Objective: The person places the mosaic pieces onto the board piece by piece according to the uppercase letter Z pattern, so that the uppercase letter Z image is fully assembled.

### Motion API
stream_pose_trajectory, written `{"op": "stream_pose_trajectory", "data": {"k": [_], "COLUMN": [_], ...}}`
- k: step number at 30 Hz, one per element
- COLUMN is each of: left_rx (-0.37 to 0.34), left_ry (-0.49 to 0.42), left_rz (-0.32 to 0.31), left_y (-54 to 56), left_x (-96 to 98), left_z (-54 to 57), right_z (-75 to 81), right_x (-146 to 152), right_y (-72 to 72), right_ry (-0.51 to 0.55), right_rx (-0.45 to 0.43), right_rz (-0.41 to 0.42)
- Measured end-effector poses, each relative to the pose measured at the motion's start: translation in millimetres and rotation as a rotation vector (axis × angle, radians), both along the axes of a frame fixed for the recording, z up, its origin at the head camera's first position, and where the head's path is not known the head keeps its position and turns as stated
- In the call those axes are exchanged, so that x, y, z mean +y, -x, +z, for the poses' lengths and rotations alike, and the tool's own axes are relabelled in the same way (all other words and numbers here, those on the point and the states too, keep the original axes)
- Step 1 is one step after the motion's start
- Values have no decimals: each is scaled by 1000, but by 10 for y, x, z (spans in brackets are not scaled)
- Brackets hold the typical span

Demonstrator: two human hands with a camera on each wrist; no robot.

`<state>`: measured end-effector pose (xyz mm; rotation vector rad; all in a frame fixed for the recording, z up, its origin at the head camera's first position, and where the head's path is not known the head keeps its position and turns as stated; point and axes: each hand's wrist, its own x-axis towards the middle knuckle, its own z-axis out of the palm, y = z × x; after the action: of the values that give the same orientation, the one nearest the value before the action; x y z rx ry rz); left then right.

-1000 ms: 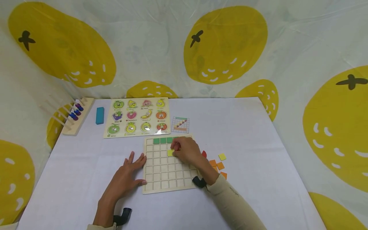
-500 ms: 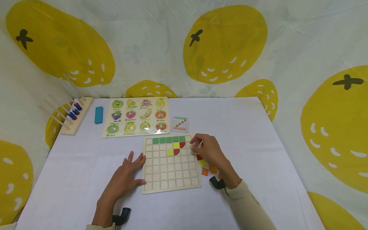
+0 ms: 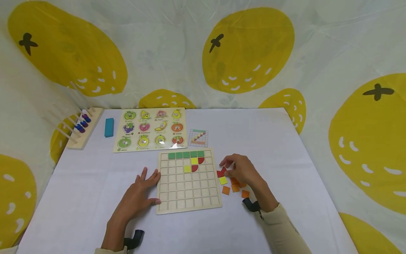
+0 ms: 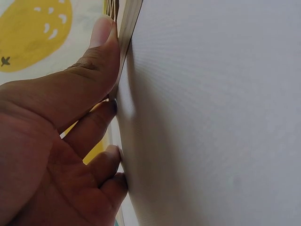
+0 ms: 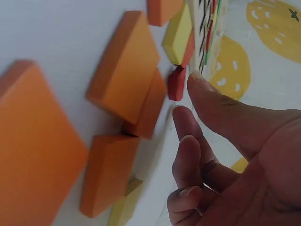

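Observation:
My left hand [image 3: 139, 194] rests beside the wooden grid board [image 3: 180, 186], fingers spread, thumb and fingertips against its left edge. Green square tiles [image 3: 179, 155] line the board's top row. Below them lie two yellow squares [image 3: 194, 161] and two red quarter-round tiles [image 3: 201, 160]. At the board's right, my right hand [image 3: 242, 171] reaches down over loose red tiles [image 3: 220, 174]. In the right wrist view, a red tile [image 5: 176, 84] lies right by the thumb and index fingertips, which stand apart. A loose yellow tile [image 3: 223, 180] is beside the red ones.
Several orange tiles [image 3: 226, 190] lie under and below the right hand. Behind the board are a small pattern card [image 3: 198, 137], a fruit puzzle board [image 3: 150, 130], a blue block [image 3: 109, 127] and a pegged wooden stand [image 3: 84, 132] with beads.
My right hand has left the yellow tile on the board, which now shows uncovered, and moved right and down to the loose red tiles. The left hand has stayed at the board's edge.

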<state>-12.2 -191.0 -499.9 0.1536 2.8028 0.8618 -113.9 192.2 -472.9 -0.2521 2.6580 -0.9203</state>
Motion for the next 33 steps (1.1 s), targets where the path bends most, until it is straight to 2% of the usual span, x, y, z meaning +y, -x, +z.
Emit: {"op": "stream_pose_trajectory", "data": {"k": [13, 23, 28, 33], "left_rx": [0, -1, -8, -5], "left_ry": [6, 8, 10, 10], "left_rz": [-4, -1, -3, 1], "left_y": [-2, 0, -2, -2], "left_x": [-1, -2, 0, 0], "left_z": [-13, -25, -25, -12], "right_z": [-100, -102, -111, -71], "right_x": [32, 29, 49, 1], "right_y": [20, 46, 56, 47], "right_ry": [-64, -110, -66, -27], "right_rx": [57, 44, 49, 121], "right_rz": [23, 9, -19, -57]}}
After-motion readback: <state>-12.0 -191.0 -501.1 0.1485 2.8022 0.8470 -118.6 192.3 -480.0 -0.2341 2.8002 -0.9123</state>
